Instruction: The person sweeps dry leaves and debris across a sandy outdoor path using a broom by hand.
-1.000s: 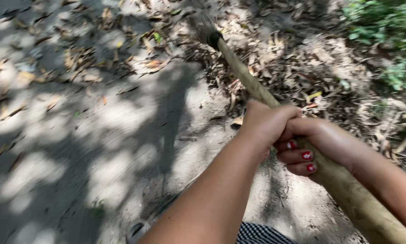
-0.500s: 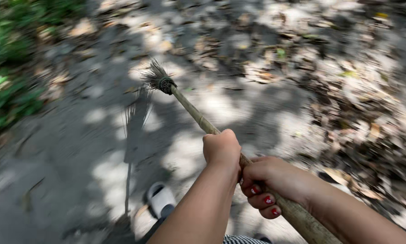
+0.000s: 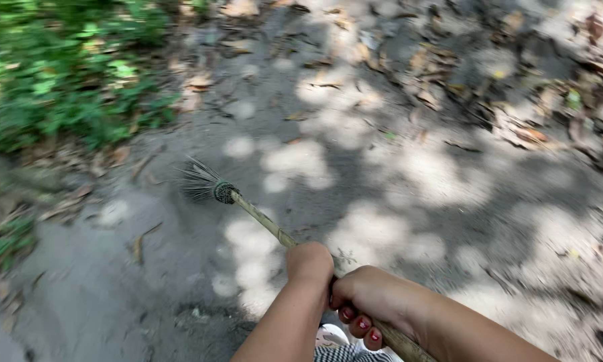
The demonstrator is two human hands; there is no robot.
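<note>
We have both hands wrapped around the broom handle (image 3: 264, 224). Our left hand (image 3: 309, 263) sits farther up the stick, fingers curled fully round it in a closed grip. Our right hand (image 3: 367, 298) is just behind it and touching it, also clenched on the wood, with red-painted nails showing on the underside.

From the grip the pale wooden handle runs up and to the left, ending at a dark binding where the short bristle head (image 3: 199, 182) fans out. The bristles are low over the grey dirt path (image 3: 395, 201), near its left side; we cannot tell whether they are touching the ground.

As for progress, the broad middle of the path around the broom looks largely swept, dappled with sun and shade and showing only a few stray leaves. What remains, by our reading, is the litter at the margins: a thick band of dry brown leaves (image 3: 516, 127) lies along the upper right, well apart from the bristles, and a thinner scatter sits at the left edge beside the green plants (image 3: 60, 80). One long leaf (image 3: 140, 245) lies on the dirt near the bristle head.

At the bottom edge, a scrap of checked cloth (image 3: 338, 353) shows.
</note>
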